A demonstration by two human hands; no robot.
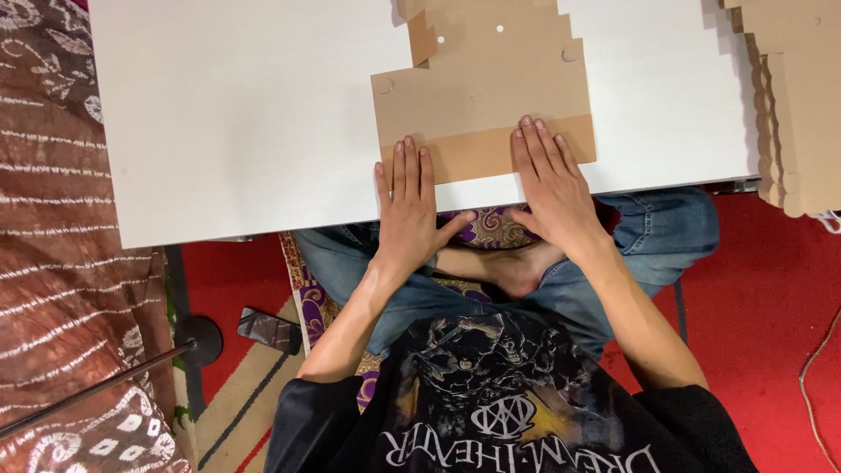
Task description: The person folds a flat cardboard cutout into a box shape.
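Note:
A flat brown cardboard cut-out (491, 96) lies on the low white table (245, 123), its near flap (477, 154) folded toward me. My left hand (410, 206) lies flat, fingers together, fingertips pressing the left end of that flap at the table's front edge. My right hand (552, 188) lies flat on the flap's right end, palm hanging over the edge. Neither hand grips anything. I sit cross-legged in blue jeans under the table.
A stack of similar cardboard pieces (793, 105) sits at the table's right end. A dark phone (270, 329) and a round stand base (200, 337) with a rod lie on the floor at left. A patterned brown cloth (53, 263) covers the left side. A cable (815, 368) runs over the red floor at right.

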